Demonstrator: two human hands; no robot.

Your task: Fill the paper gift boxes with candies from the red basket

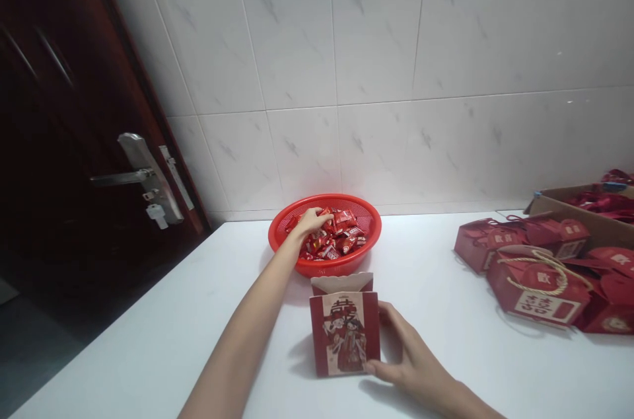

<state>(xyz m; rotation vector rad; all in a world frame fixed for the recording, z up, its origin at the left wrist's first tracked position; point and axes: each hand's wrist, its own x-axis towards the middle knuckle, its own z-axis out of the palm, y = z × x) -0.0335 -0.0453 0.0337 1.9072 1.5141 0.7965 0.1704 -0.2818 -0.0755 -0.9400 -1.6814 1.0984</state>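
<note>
My left hand [312, 219] reaches into a red plastic basket [279, 234], its fingers curled down on the red wrapped candies [344, 221]. Some of its fingertips are hidden among the wrappers. Nearer to me, a red paper candy box [321, 340] stands upright on the white table, its top flaps open. A cartoon couple in traditional dress is printed on the front. My right hand [403, 356] grips this box by its right side, the thumb on the lower front corner and the other fingers partly hidden behind it.
Several closed red boxes [539, 283] with cord handles are grouped on the right of the white table [426, 254]. Behind them is a cardboard carton [559, 204] holding dark red items. A tiled wall [376, 154] borders the back. At left stands a dark door with a metal handle [143, 168].
</note>
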